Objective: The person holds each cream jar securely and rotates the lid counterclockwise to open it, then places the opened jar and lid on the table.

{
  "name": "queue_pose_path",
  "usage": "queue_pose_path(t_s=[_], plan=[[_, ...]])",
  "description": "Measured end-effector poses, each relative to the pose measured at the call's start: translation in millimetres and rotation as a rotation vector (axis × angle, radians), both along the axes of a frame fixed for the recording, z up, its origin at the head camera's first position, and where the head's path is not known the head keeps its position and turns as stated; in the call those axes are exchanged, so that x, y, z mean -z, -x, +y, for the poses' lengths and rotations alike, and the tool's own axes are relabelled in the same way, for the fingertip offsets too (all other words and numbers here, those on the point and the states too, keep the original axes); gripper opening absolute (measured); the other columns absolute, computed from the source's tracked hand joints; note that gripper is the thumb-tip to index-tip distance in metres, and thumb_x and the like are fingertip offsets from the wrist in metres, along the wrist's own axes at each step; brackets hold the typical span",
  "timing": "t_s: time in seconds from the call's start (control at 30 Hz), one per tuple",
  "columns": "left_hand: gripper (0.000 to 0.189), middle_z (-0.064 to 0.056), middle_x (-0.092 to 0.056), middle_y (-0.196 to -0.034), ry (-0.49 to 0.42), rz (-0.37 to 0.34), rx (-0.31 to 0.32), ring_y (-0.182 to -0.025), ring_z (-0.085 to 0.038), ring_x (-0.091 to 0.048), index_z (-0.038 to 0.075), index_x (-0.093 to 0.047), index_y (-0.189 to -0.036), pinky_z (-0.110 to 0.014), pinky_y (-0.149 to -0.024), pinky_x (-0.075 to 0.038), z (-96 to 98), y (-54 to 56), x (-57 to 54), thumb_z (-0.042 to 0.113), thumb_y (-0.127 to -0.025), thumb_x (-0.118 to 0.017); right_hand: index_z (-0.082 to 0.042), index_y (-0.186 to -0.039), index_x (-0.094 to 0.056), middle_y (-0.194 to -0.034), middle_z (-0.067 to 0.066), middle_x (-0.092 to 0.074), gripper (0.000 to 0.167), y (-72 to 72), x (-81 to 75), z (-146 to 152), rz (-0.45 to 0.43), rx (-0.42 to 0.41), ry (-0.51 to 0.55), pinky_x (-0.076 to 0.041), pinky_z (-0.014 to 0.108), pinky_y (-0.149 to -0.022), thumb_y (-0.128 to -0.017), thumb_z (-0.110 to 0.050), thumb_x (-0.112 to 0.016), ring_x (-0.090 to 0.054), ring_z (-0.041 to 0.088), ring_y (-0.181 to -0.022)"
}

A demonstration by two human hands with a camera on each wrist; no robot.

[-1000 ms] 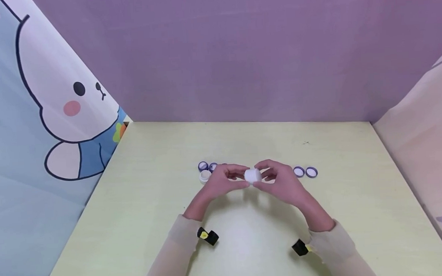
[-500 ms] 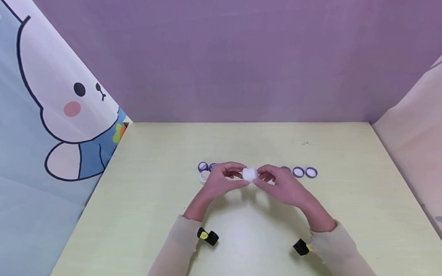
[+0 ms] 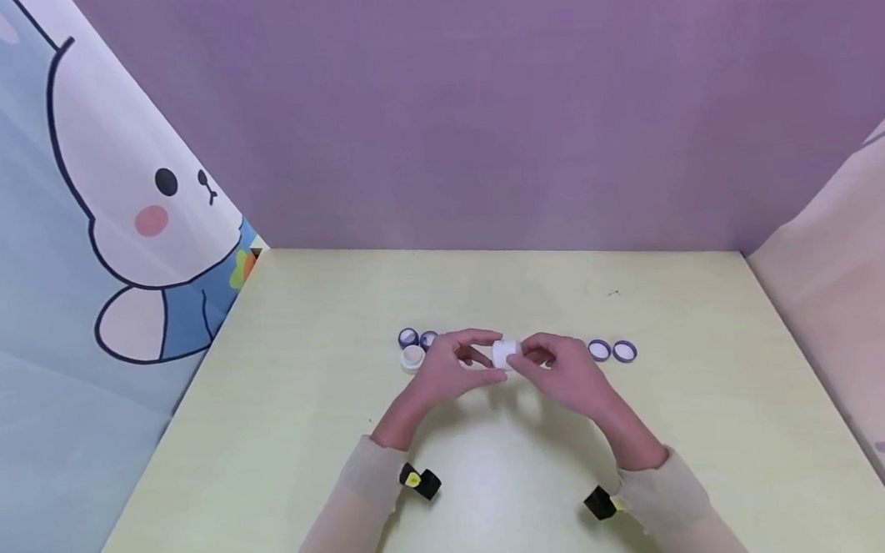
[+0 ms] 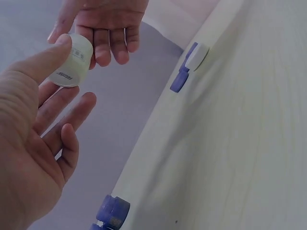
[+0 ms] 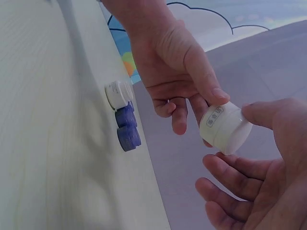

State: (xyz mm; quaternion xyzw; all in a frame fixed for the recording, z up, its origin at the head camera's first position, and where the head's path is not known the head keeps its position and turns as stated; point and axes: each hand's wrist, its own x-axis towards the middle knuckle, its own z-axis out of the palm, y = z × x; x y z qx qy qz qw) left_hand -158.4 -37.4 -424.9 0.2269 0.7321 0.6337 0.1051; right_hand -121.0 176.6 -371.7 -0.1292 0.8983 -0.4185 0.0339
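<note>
A small white cream jar (image 3: 504, 354) with printed lettering is held above the table between both hands. My left hand (image 3: 450, 366) pinches the jar's body between thumb and fingers, its other fingers loosely bent. From the opposite side my right hand (image 3: 570, 374) grips the smooth lid end, thumb on one side and fingers on the other. In the right wrist view, a seam shows between the jar (image 5: 218, 125) and its lid (image 5: 239, 135). Behind my left hand stand two purple jars (image 3: 408, 338) and a white jar (image 3: 413, 359).
Beyond my right hand lie purple-rimmed lids (image 3: 624, 351) with white insides; the left wrist view also shows a white lid (image 4: 197, 57) beside them. The pale wooden table (image 3: 500, 507) ends at a purple backdrop (image 3: 495, 123), with printed cloth (image 3: 162, 224) at the left.
The jar has shifted slightly left, then back right. My right fingers and thumb have changed their hold on the lid end, while the left hand keeps its grip. The head view has moved slightly.
</note>
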Motion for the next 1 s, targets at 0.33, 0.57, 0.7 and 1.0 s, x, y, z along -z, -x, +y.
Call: queue_pose_path(t_s=[0.33, 0.57, 0.7, 1.0], plan=[[0.044, 0.0, -0.067, -0.111, 0.055, 0.022, -0.043, -0.075, -0.017, -0.067, 0.01, -0.069, -0.115, -0.031, -0.066, -0.054, 0.4, -3.1, 6.1, 0.012, -0.074, -0.086, -0.006, -0.103, -0.069, -0.087, -0.001, -0.067, 0.025, -0.8, 8.8, -1, 0.013, -0.062, 0.06, -0.053, 0.031, -0.068, -0.091, -0.027, -0.071, -0.062, 0.015, -0.076], [0.043, 0.002, -0.067, -0.105, 0.019, 0.086, -0.044, -0.074, -0.017, -0.067, 0.012, -0.069, -0.111, -0.036, -0.061, -0.055, -1.9, -6.3, 14.4, 0.021, -0.073, -0.087, -0.005, -0.1, -0.069, -0.083, -0.002, -0.067, 0.021, -1.5, 16.9, -3, 0.114, -0.102, 0.078, -0.054, 0.032, -0.065, -0.088, -0.021, -0.074, -0.061, 0.014, -0.072], [0.042, 0.001, -0.069, -0.099, -0.005, 0.126, -0.057, -0.081, -0.015, -0.067, 0.011, -0.07, -0.108, -0.042, -0.072, -0.055, -1.1, -5.8, 18.0, 0.021, -0.072, -0.088, -0.003, -0.102, -0.069, -0.083, -0.001, -0.067, 0.023, -1.6, 21.9, -4, 0.168, -0.112, 0.084, -0.054, 0.032, -0.063, -0.087, -0.019, -0.075, -0.061, 0.014, -0.072], [0.043, -0.004, -0.07, -0.101, -0.06, 0.137, -0.038, -0.088, -0.018, -0.067, 0.006, -0.07, -0.109, -0.048, -0.08, -0.053, 2.3, -1.9, 20.9, 0.008, -0.07, -0.088, -0.001, -0.103, -0.068, -0.087, 0.002, -0.068, 0.025, -0.4, 34.2, -4, 0.331, -0.123, 0.092, -0.055, 0.031, -0.062, -0.085, -0.015, -0.077, -0.063, 0.014, -0.074]])
